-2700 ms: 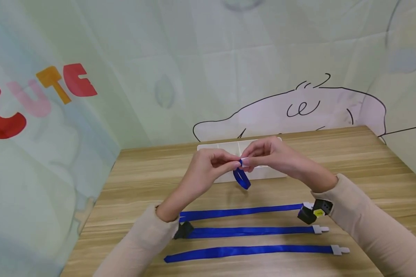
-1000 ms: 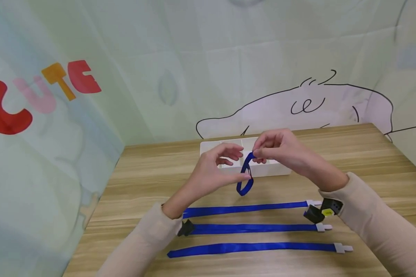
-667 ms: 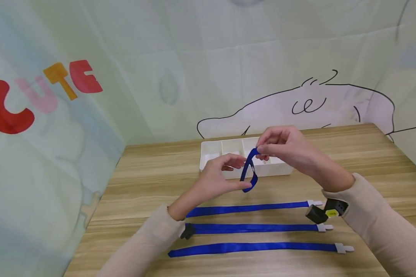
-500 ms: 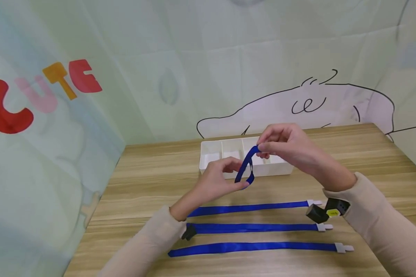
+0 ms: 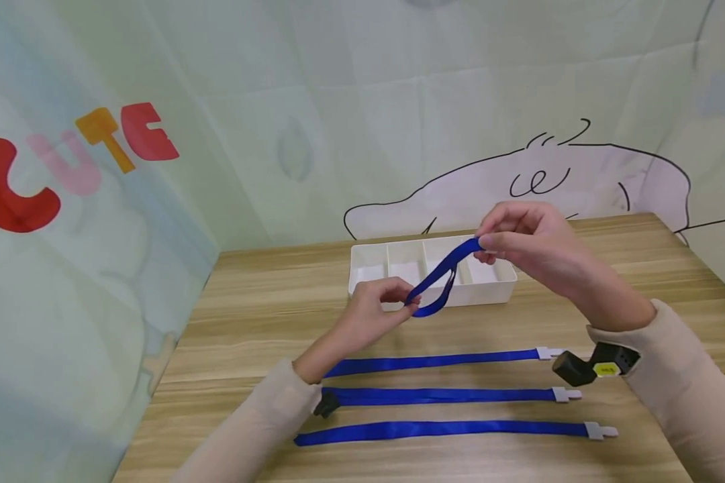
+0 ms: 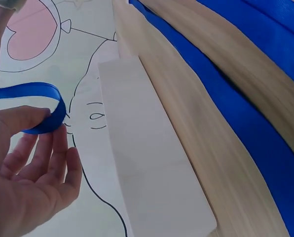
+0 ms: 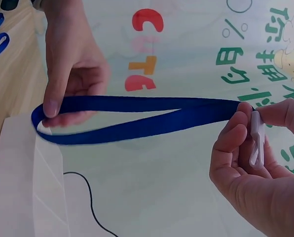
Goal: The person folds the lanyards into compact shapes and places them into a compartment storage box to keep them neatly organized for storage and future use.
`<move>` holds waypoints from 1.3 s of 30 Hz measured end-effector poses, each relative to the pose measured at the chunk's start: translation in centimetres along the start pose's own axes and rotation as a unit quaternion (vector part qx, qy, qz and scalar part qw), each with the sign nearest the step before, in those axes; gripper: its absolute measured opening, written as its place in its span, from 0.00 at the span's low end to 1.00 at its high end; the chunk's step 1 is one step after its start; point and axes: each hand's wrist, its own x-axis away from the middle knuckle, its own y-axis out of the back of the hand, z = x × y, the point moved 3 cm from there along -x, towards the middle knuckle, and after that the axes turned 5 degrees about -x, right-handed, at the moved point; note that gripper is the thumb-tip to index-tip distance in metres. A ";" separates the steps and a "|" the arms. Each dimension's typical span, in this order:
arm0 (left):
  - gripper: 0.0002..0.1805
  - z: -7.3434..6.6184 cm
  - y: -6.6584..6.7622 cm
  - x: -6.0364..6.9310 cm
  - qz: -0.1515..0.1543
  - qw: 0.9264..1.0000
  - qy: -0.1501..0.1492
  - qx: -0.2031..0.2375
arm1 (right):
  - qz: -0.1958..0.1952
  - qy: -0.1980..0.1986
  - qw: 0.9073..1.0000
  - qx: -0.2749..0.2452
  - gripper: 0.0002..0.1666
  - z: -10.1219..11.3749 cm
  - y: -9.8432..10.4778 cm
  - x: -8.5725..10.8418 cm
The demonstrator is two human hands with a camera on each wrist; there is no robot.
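- Plainly, in the head view the left hand (image 5: pixel 371 310) and the right hand (image 5: pixel 534 247) hold a blue lanyard (image 5: pixel 444 267) between them; the left pinches its looped bend, the right grips its other end.
- Off to the left of the left hand, still in the head view, lettering (image 5: pixel 101 131) reads CUTE in red, pink, orange and red on a creased cloth backdrop (image 5: pixel 314 114). At the right wrist, a black device (image 5: pixel 617 357) bears a yellow label (image 5: pixel 607 369), its print too small to read.
- Just beyond the hands sits a white box (image 5: pixel 483 294), smooth and oblong, with divided compartments. Nearer the person than the hands, three flat lanyards (image 5: pixel 441 396) lie roughly parallel on a wood-grain table (image 5: pixel 272 295), ending in white clips (image 5: pixel 598 431).
- From the left wrist, the thumb and fingertips pinch the ribbon's curve; beside the hand stands the box's plain wall, and above it a pink heart (image 6: pixel 33 32) shows.
- On the right wrist view, thumb and fingers pinch a pale clip (image 7: pixel 256 140); the ribbon runs doubled to the left hand as a slim loop. Above the right hand, green Chinese characters (image 7: pixel 270 25) include 你 and 的, near a % sign.
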 end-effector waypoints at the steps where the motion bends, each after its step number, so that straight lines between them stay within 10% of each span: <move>1: 0.05 0.1 0.2 0.1 -0.001 1.000 -0.003 0.001 | 0.000 0.004 1.000 -0.001 0.12 0.1 0.2 0.2; 15: 0.08 1.0 2.8 1.2 -0.024 1.000 -0.006 -0.002 | -0.011 -0.013 0.999 0.038 0.16 -0.5 4.2 2.8; 25: 0.11 1.2 4.6 1.5 -0.061 0.993 -0.005 0.104 | -0.029 -0.042 0.996 0.073 0.12 -1.4 6.0 3.8; 39: 0.11 1.9 5.4 1.8 -0.022 0.980 0.087 0.177 | -0.045 -0.036 0.987 0.149 0.08 -2.5 6.2 3.9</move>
